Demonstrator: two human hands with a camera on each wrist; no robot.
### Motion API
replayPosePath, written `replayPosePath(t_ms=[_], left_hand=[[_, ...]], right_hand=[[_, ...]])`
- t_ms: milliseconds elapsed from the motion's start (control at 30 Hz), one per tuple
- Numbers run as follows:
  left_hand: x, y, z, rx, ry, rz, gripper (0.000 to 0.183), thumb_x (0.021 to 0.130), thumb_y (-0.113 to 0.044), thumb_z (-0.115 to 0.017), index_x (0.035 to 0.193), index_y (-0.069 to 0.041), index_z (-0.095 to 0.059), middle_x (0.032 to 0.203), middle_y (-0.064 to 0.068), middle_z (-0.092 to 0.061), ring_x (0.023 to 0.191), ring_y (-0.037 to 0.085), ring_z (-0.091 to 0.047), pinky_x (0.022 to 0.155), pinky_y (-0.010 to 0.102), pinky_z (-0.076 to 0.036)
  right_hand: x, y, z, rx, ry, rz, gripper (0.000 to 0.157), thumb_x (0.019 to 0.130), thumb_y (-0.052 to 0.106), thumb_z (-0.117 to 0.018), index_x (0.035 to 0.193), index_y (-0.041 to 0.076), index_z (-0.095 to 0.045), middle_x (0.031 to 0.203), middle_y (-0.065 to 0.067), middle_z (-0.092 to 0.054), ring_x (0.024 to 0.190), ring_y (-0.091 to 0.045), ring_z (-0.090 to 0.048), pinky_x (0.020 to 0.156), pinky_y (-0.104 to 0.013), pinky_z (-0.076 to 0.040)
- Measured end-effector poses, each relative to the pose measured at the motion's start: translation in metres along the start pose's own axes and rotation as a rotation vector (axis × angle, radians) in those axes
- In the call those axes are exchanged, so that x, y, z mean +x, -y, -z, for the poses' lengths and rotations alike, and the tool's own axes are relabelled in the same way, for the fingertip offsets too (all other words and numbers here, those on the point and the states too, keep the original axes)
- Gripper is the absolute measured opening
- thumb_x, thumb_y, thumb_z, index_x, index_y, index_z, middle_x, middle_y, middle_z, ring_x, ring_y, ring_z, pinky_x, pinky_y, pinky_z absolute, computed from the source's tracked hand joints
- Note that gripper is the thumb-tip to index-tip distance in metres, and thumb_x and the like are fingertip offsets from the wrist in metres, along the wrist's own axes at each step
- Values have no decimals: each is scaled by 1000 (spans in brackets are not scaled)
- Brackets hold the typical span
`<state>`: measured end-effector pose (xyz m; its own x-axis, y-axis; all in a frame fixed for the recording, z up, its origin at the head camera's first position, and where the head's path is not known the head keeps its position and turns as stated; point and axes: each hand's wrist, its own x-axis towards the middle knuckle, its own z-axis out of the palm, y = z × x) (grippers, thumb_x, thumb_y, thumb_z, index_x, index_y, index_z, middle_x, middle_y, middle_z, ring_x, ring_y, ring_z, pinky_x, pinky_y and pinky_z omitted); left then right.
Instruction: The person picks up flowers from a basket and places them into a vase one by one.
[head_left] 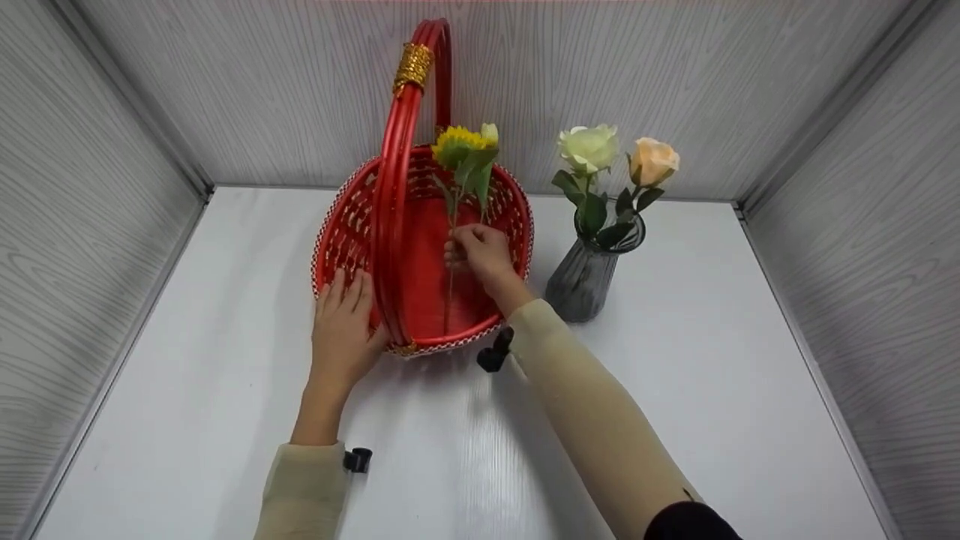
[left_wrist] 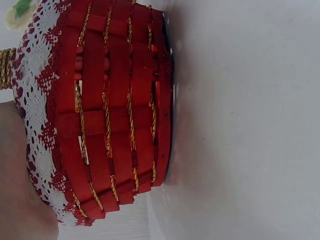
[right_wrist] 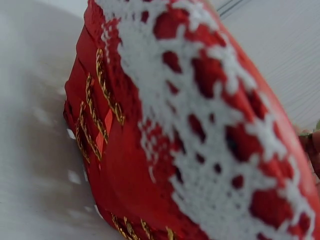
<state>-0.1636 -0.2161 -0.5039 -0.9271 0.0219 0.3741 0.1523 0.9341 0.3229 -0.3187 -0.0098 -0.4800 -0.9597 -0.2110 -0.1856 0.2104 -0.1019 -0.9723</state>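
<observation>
A red woven basket (head_left: 427, 343) with a tall handle (head_left: 391, 195) stands on the table. My left hand (head_left: 341, 322) rests on its near left rim, fingers straight and reaching over into it. The white lace trim (left_wrist: 45, 155) runs along the rim beside that hand in the left wrist view. Inside the basket, my right hand (head_left: 484, 251) pinches the stem of a yellow sunflower (head_left: 459, 142), which stands upright with its stem end down near the front wall. Next to its head is a pale bud (head_left: 489, 134) with green leaves. In the right wrist view the basket rim hides most of the hand.
Right of the basket stands a grey glass vase (head_left: 583, 285) holding a pale white rose (head_left: 589, 150) and a peach rose (head_left: 655, 161). Grey wood-grain panels (head_left: 675, 67) enclose the white table (head_left: 450, 450) at the back and sides.
</observation>
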Motion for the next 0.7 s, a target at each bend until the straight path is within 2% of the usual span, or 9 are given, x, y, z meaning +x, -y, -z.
replayPosePath(t_ms=[133, 300, 433, 533, 700], left_hand=[[1, 0, 0, -7, -2, 7, 70, 93, -36, -51, 150, 1, -39, 152, 20, -43, 150, 39, -25, 123, 53, -13], [2, 0, -3, -10, -20, -7, 70, 93, -37, -52, 149, 2, -41, 151, 21, -45, 149, 40, -25, 123, 53, -14], [2, -1, -5, -7, -16, -10, 70, 94, -40, -48, 149, 3, -42, 150, 21, -45, 149, 40, -26, 123, 53, -15], [1, -1, -5, -6, -19, -3, 70, 95, -43, -45, 149, 1, -41, 150, 20, -46, 149, 40, -27, 123, 52, -14], [0, 1, -2, -13, -25, 3, 72, 96, -45, -44, 150, 1, -40, 150, 20, -46, 150, 38, -25, 124, 52, -13]], right_hand=[[1, 1, -1, 50, 24, 2, 20, 101, 14, -56, 108, -2, -64, 86, -14, -70, 76, -23, -71, 88, -52, -58], [0, 3, 2, 34, -4, 38, 20, 98, 13, -62, 108, -4, -67, 87, -13, -72, 77, -20, -72, 81, -43, -61], [-2, 5, 6, 73, -25, 42, 18, 95, 10, -65, 106, -4, -68, 88, -14, -73, 79, -20, -72, 76, -36, -62], [-4, 9, 8, 103, -30, 38, 17, 95, 8, -66, 107, -4, -68, 89, -14, -73, 79, -20, -72, 75, -35, -62], [-8, 16, 11, 86, -39, 25, 16, 95, 9, -64, 108, 0, -67, 89, -12, -73, 78, -18, -72, 73, -33, -61]])
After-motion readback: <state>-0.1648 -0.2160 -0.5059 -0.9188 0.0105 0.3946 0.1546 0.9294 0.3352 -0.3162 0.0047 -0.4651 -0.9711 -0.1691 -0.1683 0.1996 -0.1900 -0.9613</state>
